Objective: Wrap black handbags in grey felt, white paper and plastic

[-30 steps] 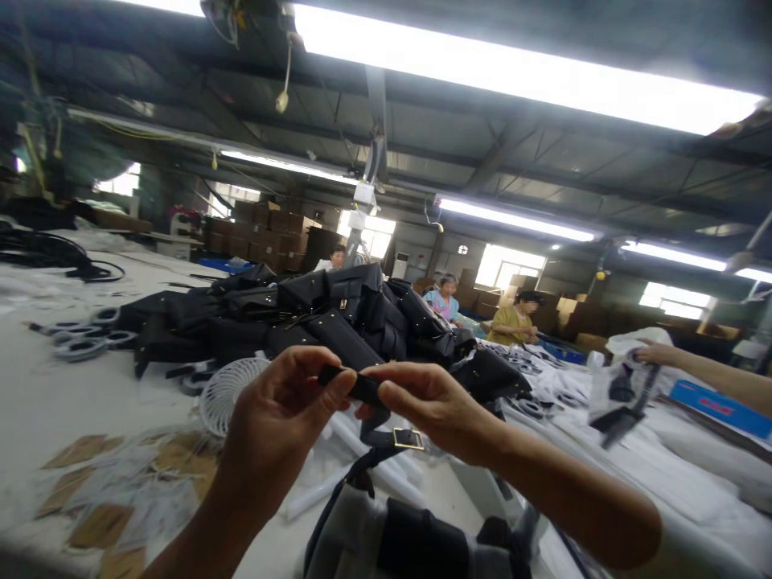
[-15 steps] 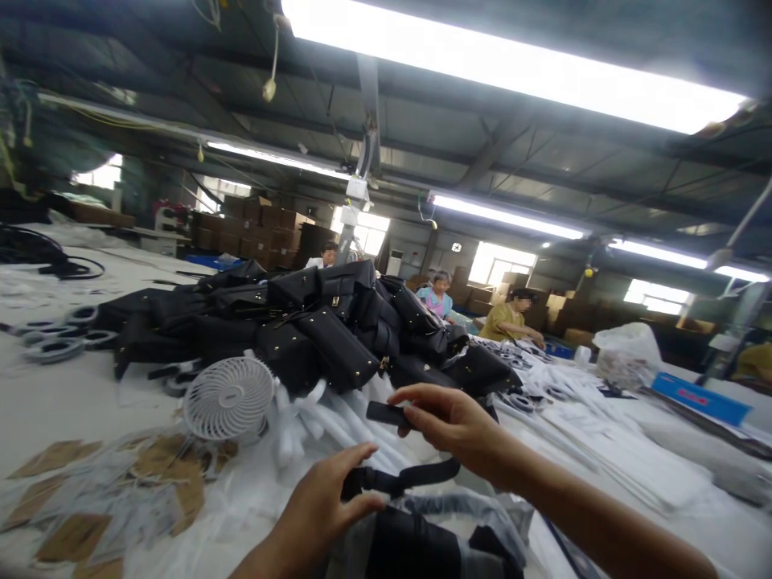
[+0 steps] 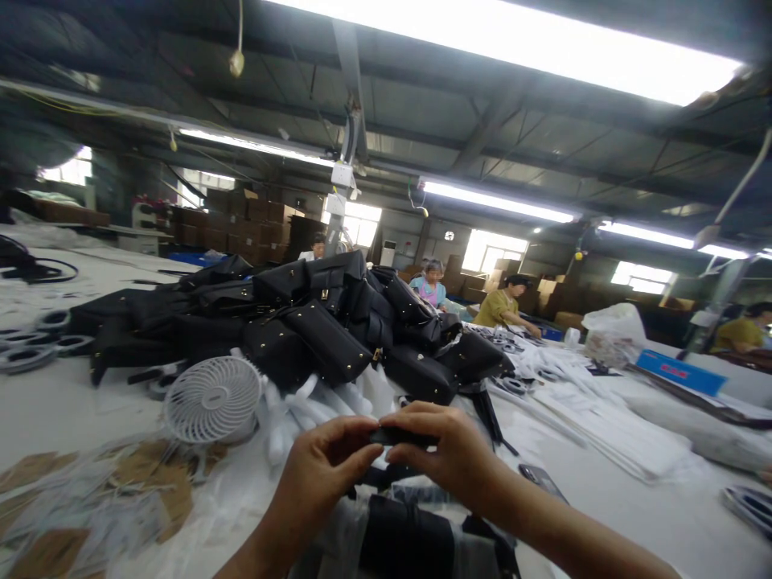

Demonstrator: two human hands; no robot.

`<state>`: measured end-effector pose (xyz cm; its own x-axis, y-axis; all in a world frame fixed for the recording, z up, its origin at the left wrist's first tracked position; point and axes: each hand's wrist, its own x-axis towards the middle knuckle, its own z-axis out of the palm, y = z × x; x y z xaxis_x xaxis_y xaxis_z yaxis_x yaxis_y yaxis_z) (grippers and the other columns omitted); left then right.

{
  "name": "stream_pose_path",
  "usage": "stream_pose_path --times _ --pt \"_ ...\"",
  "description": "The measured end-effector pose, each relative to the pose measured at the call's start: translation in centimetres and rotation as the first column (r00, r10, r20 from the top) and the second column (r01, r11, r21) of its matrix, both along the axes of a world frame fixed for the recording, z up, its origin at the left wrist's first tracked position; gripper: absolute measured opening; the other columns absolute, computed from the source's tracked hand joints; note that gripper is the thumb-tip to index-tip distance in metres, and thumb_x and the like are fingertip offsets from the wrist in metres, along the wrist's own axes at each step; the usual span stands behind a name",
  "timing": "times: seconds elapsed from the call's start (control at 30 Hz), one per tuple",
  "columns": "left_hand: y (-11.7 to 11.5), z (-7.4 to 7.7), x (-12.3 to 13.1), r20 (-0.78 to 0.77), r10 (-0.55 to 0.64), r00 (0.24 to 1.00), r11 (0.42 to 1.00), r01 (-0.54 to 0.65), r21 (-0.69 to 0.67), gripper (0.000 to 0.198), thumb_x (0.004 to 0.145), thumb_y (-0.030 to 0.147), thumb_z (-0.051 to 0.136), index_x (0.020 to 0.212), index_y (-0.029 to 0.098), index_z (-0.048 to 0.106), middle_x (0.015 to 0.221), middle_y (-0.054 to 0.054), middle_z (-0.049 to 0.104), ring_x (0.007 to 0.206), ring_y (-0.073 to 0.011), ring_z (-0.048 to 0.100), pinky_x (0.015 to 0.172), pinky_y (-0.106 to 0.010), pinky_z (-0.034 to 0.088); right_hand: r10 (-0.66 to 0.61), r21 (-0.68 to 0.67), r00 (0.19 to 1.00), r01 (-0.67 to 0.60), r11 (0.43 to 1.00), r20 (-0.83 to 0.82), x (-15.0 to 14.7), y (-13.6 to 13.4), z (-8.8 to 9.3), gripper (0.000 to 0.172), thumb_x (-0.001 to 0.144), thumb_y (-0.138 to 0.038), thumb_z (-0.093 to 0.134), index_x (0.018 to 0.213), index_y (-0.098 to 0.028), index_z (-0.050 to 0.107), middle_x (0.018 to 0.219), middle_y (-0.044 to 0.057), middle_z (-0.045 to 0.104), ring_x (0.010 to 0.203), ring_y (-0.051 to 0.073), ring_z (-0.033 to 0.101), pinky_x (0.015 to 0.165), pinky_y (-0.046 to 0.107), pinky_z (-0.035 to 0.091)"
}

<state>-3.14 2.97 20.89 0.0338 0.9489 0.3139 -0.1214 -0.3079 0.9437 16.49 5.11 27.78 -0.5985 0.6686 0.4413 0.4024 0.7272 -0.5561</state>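
Note:
My two hands meet above a black bag (image 3: 405, 537) that lies partly in clear plastic at the front edge of the view. Between them runs a short black strap (image 3: 401, 437). My right hand (image 3: 449, 454) grips it between thumb and fingers, with much of the strap hidden. At its left end, the thumb and fingertips of my left hand (image 3: 326, 466) close on the strap. Behind them rises a large heap of black bags (image 3: 326, 338) with gold-coloured studs. Loose white padding tubes (image 3: 319, 402) lie between the heap and my hands.
A white fan (image 3: 212, 400) stands left of my hands, beside brown cards in clear bags (image 3: 145, 482). A phone (image 3: 543, 481) lies right of my right arm. White sheets (image 3: 615, 434) and a blue box (image 3: 681, 371) are further right. Several co-workers sit across the table.
My left hand has risen from the dark strap loop over the bag and closed on the strap piece in my right hand. My view has shifted slightly right.

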Motion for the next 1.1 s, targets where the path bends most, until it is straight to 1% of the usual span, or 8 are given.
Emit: stream_pose_path --times 0.13,0.2,0.3,0.37,0.53,0.87,0.97,1.1 --pt "0.4 -0.4 -0.5 -0.103 -0.037 0.994 0.998 0.041 0.038 0.037 0.078 0.041 0.074 0.108 0.021 0.068 0.102 -0.005 0.075 0.096 -0.0222 0.071 0.087 -0.032 0.056 0.003 0.042 1.0 -0.003 0.999 -0.02 0.3 -0.1 -0.4 0.026 0.086 -0.027 0.073 0.112 -0.025 0.075 0.1 0.004 0.075 0.087 0.017 0.07 0.08 0.025 0.052" --pt "0.8 -1.0 -1.2 -0.33 0.023 0.944 0.996 0.007 0.091 0.043 0.083 0.042 0.068 0.121 0.024 0.061 0.112 -0.005 0.072 0.105 -0.0216 0.067 0.095 -0.034 0.052 -0.045 0.014 0.998 0.046 0.999 -0.034 0.6 -0.3 -0.9 0.024 0.084 -0.028 0.075 0.108 -0.023 0.076 0.098 0.004 0.075 0.086 0.018 0.07 0.08 0.026 0.052" --pt "1.3 -2.0 -1.9 -0.746 0.121 0.655 0.991 -0.033 0.132 0.044 0.082 0.036 0.07 0.123 0.025 0.061 0.121 -0.006 0.068 0.115 -0.0247 0.061 0.1 -0.039 0.046 -0.11 -0.029 0.993 0.109 0.994 -0.04 0.9 -0.5 -2.2 0.023 0.082 -0.028 0.076 0.104 -0.021 0.077 0.094 0.005 0.076 0.086 0.02 0.07 0.08 0.028 0.052" --pt "1.5 -2.6 -1.9 -0.861 0.106 0.498 0.994 -0.021 0.11 0.04 0.075 0.031 0.076 0.114 0.025 0.067 0.117 -0.006 0.07 0.111 -0.0289 0.062 0.096 -0.042 0.046 -0.138 -0.063 0.989 0.135 0.989 -0.05 1.1 -0.6 -3.2 0.021 0.082 -0.028 0.075 0.102 -0.021 0.077 0.093 0.006 0.075 0.086 0.021 0.07 0.079 0.029 0.053" --pt "2.0 -2.5 -1.6 -0.916 0.075 0.394 0.996 0.017 0.089 0.032 0.073 0.024 0.075 0.106 0.026 0.071 0.105 -0.006 0.073 0.104 -0.0317 0.064 0.088 -0.043 0.046 -0.187 -0.119 0.977 0.174 0.977 -0.101 1.2 -0.5 -5.0 0.023 0.082 -0.029 0.075 0.104 -0.023 0.077 0.097 0.006 0.075 0.089 0.022 0.069 0.084 0.031 0.053" --pt "2.0 -0.8 -1.2 -0.958 0.081 0.275 0.994 0.05 0.099 0.021 0.07 0.017 0.074 0.09 0.022 0.074 0.095 -0.009 0.072 0.095 -0.0353 0.067 0.078 -0.042 0.047 -0.259 -0.208 0.954 0.225 0.952 -0.153 0.7 -0.5 -6.2 0.025 0.079 -0.028 0.077 0.103 -0.021 0.076 0.1 0.005 0.076 0.094 0.025 0.069 0.089 0.034 0.052" --pt "2.3 -0.8 -1.4 -0.943 0.092 0.321 0.99 0.074 0.122 0.019 0.072 0.017 0.073 0.09 0.022 0.075 0.092 -0.008 0.073 0.092 -0.034 0.067 0.078 -0.041 0.048 -0.241 -0.167 0.962 0.219 0.961 -0.129 0.7 -0.6 -6.4 0.021 0.079 -0.029 0.077 0.098 -0.022 0.076 0.093 0.004 0.076 0.087 0.023 0.069 0.082 0.031 0.052" --pt "2.7 -2.1 -2.7 -0.877 0.091 0.472 0.984 0.093 0.152 0.023 0.081 0.026 0.071 0.103 0.028 0.073 0.101 0.0 0.074 0.096 -0.0211 0.068 0.083 -0.029 0.05 -0.231 -0.126 0.966 0.217 0.968 -0.114 0.6 -0.6 -7.0 0.019 0.08 -0.028 0.077 0.098 -0.024 0.076 0.092 0.002 0.075 0.086 0.022 0.069 0.079 0.029 0.051"
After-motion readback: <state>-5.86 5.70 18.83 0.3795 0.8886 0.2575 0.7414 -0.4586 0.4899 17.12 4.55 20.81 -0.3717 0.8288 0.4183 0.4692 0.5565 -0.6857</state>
